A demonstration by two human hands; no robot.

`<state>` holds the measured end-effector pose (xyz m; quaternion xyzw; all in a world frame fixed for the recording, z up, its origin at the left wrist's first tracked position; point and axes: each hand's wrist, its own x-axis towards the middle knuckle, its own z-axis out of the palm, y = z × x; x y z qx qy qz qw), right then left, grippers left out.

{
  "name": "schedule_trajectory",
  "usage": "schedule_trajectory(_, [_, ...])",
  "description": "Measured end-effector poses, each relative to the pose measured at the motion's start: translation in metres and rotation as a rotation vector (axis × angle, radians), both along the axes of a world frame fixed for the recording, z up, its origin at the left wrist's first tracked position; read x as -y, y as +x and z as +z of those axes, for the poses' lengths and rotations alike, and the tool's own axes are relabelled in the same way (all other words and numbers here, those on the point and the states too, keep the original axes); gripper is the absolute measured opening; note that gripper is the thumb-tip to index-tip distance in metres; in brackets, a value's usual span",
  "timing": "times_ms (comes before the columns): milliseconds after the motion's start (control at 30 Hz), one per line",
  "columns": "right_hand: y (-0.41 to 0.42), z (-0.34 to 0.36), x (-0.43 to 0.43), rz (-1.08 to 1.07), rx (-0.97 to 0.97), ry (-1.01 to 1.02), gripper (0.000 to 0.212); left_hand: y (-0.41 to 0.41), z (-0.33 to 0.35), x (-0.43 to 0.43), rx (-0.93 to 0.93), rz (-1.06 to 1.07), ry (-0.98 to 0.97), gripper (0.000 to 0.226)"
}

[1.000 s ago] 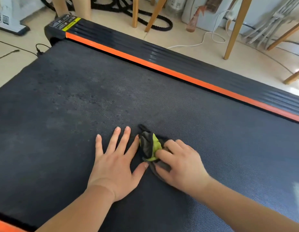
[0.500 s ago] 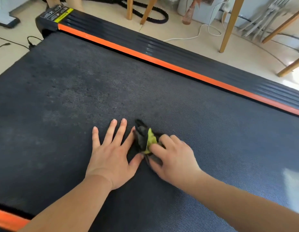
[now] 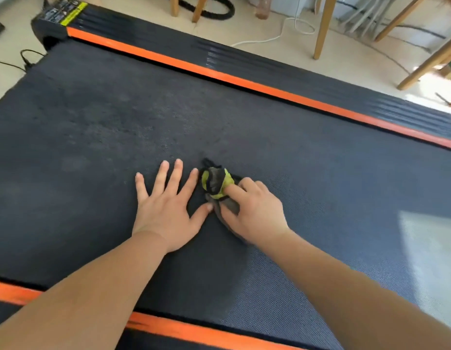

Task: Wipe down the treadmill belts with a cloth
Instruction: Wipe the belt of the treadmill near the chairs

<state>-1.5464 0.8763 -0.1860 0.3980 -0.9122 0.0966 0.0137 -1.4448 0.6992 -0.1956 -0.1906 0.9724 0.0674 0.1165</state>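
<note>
– Cloth looks bunched up, lying in the middle of the treadmill belt?
– Yes, the right hand has its fingers curled over it, pressing down.
– And the left hand?
– Flat, fingers spread, holding nothing, thumb just beside the cloth. The dusty patch lies ahead and leftward, beyond the left hand, along the belt's length.

- Left hand flat on the treadmill belt, just left of the cloth.
- Right hand on the cloth.
- Behind the far rail, a wooden leg and a cable on the floor.
</note>
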Motion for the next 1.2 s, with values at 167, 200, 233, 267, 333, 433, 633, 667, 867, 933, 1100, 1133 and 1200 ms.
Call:
schedule_trajectory(167, [-0.024, 0.019, -0.051, -0.519, 0.142, 0.043, 0.029, -0.006, 0.020, 0.012, 0.170, -0.038, 0.130, 0.088])
schedule_trajectory(200, [-0.015, 0.019, -0.052, -0.590, 0.160, 0.033, 0.028, -0.001, 0.025, 0.011, 0.166, -0.024, 0.137, 0.090])
schedule_trajectory(233, [-0.003, 0.016, -0.050, -0.635, 0.160, 0.046, 0.029, 0.007, 0.028, 0.009, 0.145, 0.004, 0.124, 0.092])
schedule_trajectory(267, [0.010, 0.013, -0.048, -0.661, 0.149, 0.063, 0.030, 0.016, 0.030, 0.003, 0.123, 0.037, 0.098, 0.094])
schedule_trajectory(333, [0.034, 0.010, -0.041, -0.680, 0.111, 0.069, 0.031, 0.039, 0.032, -0.008, 0.135, 0.077, 0.080, 0.095])
schedule_trajectory(433, [0.064, 0.008, -0.033, -0.574, 0.059, 0.068, 0.028, 0.058, 0.030, -0.012, 0.216, 0.066, 0.151, 0.107])
schedule_trajectory(633, [0.129, 0.010, -0.056, -0.001, 0.055, 0.049, 0.022, 0.063, 0.029, -0.001, 0.379, 0.027, 0.328, 0.159])
schedule_trajectory(667, [0.119, 0.011, -0.071, 0.155, 0.046, 0.076, 0.021, 0.063, 0.028, -0.002, 0.377, 0.024, 0.319, 0.162])
schedule_trajectory(867, [0.037, 0.014, -0.122, -0.469, 0.015, 0.088, 0.026, 0.064, 0.027, -0.003, 0.371, 0.020, 0.315, 0.163])
schedule_trajectory(933, [0.040, 0.011, -0.100, -0.975, 0.187, -0.069, 0.028, 0.063, 0.028, -0.003, 0.378, 0.016, 0.314, 0.163])
schedule_trajectory(1100, [0.096, 0.008, -0.021, -0.779, 0.134, -0.098, 0.023, 0.062, 0.029, -0.002, 0.392, 0.012, 0.312, 0.163])
schedule_trajectory(1133, [0.114, 0.007, -0.011, -0.627, 0.098, -0.103, 0.020, 0.061, 0.029, -0.002, 0.395, 0.011, 0.316, 0.163])
schedule_trajectory(1200, [0.144, 0.004, -0.009, -0.273, 0.066, -0.072, 0.020, 0.061, 0.030, -0.003, 0.392, 0.014, 0.324, 0.163])
